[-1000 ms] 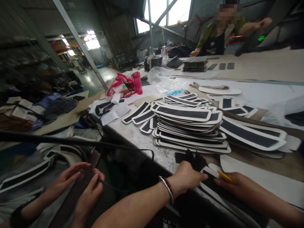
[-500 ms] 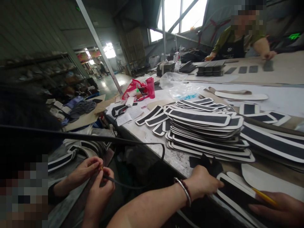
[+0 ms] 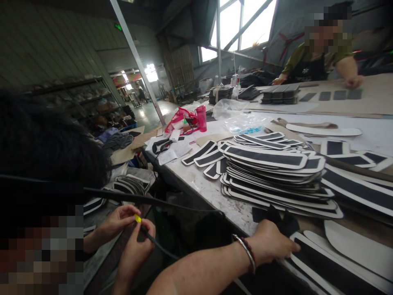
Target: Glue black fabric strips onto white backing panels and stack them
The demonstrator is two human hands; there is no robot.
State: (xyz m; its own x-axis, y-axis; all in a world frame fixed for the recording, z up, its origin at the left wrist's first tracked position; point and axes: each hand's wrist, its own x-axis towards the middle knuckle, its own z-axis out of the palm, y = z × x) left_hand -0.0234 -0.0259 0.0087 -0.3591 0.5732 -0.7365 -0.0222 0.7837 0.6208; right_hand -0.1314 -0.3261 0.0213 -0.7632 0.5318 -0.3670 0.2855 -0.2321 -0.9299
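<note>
My left hand, with bracelets at its wrist, reaches to the near edge of the table. Its fingers are bent around the left end of a curved black panel with a white border, index fingertip on the border; the thumb is hidden. Beside the knuckles lie scraps of black material. A plain white curved piece lies behind the panel. My right hand is out of view. Behind my left hand rises a tall stack of similar white-bordered panels.
At left, a co-worker's hands hold a small yellow item on a dark cord. Across the table another person handles dark pieces. A pink bottle and clear plastic bag stand farther back.
My right hand, which held a slim yellow tool at lower right, has left the view. The scene has shifted right and slightly down. My left hand stays at the panel's end.
</note>
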